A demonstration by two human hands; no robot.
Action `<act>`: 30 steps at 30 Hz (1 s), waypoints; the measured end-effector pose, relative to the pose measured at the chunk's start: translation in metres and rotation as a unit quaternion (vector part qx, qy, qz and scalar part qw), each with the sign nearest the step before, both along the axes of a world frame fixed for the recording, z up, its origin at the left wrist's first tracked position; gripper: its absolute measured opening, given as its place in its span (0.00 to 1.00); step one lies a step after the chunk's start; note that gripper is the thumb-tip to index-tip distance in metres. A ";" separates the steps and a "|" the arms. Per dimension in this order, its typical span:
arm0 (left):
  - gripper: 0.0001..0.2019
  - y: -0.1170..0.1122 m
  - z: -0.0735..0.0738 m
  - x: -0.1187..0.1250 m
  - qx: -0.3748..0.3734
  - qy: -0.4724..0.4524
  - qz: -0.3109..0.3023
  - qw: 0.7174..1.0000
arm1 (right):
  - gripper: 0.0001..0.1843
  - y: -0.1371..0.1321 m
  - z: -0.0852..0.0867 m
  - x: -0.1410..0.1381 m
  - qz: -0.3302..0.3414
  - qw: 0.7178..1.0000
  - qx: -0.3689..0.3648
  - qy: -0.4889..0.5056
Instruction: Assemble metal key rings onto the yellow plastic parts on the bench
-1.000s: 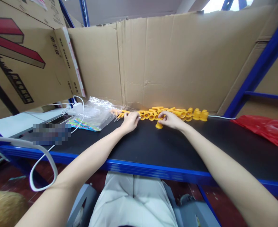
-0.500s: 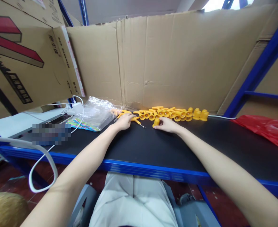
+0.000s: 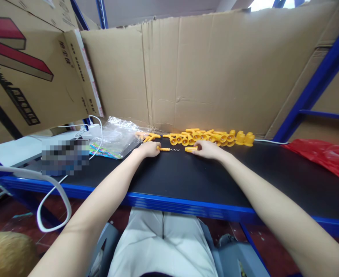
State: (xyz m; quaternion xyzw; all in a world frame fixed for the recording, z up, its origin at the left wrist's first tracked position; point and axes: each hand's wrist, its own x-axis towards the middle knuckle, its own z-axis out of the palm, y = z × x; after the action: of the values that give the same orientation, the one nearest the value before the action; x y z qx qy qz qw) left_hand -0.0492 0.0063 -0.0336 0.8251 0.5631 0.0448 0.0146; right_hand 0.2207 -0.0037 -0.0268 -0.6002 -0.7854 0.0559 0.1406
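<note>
My left hand (image 3: 151, 149) is closed around a yellow-handled corkscrew (image 3: 165, 149). Its metal spiral points right, towards my other hand. Between finger and thumb, my right hand (image 3: 206, 149) grips a yellow bell-shaped corkscrew sleeve (image 3: 190, 149), turned on its side. A short gap separates the spiral's tip from the sleeve. Just behind both hands lie several assembled yellow corkscrews (image 3: 196, 136), stacked with their round openings facing me. Loose yellow corkscrew handles (image 3: 152, 137) rest behind my left hand, and upright yellow sleeves (image 3: 249, 139) stand at the pile's right end.
A clear plastic bag (image 3: 111, 138) and white cables (image 3: 97, 129) lie on the left of the black shelf top (image 3: 169, 177). Red plastic (image 3: 322, 157) lies at the right. A cardboard sheet (image 3: 215, 73) walls off the back, and a blue post (image 3: 310, 84) rises at right.
My left hand has picked up a corkscrew from the loose ones and holds it level. My right hand has tipped the sleeve from upright onto its side.
</note>
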 end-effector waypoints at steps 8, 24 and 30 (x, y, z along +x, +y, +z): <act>0.17 0.008 -0.008 -0.009 -0.004 -0.061 -0.020 0.998 | 0.22 0.004 -0.005 0.005 0.116 0.987 -0.055 0.093; 0.12 0.003 -0.012 0.004 0.049 -0.164 -0.093 0.981 | 0.21 0.011 -0.023 -0.006 0.169 0.933 -0.093 0.304; 0.13 -0.001 -0.010 0.006 0.131 -0.103 -0.088 0.982 | 0.16 0.007 -0.020 -0.006 0.149 0.899 -0.148 0.384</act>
State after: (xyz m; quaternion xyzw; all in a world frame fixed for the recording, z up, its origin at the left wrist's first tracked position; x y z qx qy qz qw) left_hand -0.0429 0.0049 -0.0431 0.8570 0.4735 0.2009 -0.0320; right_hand 0.2146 0.0035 -0.0465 -0.4220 -0.7337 0.4177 0.3305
